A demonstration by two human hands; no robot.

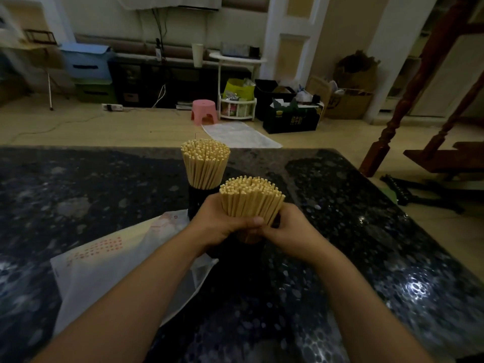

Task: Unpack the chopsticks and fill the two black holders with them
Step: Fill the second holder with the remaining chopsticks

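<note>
Both hands, left hand (218,224) and right hand (290,229), grip one chopstick bundle (251,199) above the counter (366,231); behind stands a filled holder (196,197).

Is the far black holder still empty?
No, the far black holder already stands packed with a bundle of chopsticks fanning out of its top.

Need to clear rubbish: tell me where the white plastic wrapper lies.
The white plastic wrapper with red print lies on the dark speckled stone table, lower left in the head view, under the left forearm.
</note>
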